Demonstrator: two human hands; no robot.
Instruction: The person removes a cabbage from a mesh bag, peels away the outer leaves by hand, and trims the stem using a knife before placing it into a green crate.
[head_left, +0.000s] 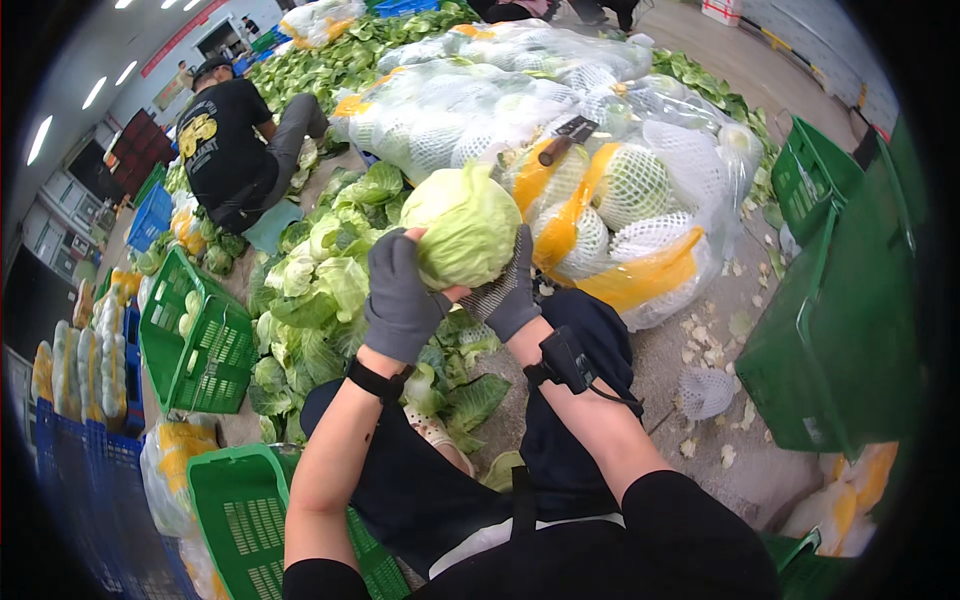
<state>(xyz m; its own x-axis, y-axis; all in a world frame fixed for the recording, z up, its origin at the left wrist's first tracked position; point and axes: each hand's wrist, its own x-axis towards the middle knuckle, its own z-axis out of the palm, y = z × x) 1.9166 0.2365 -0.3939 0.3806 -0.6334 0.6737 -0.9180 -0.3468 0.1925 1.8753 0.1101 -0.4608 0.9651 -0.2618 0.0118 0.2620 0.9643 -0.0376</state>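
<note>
Above the lap, a round cabbage (463, 225), leafy top up, gripped between left hand (398, 295) and right hand (512, 290).

Pale green cabbage (465, 225) held in grey-gloved left hand (400, 295) and right hand (512, 290), bright green crates (195, 345), blue crates (75, 470), white netted cabbages (630, 185) bagged with orange bands, black clothing worn.

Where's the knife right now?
In the head view, the knife lies on the big clear bag of netted cabbages, above and right of the cabbage held in both hands.
</note>
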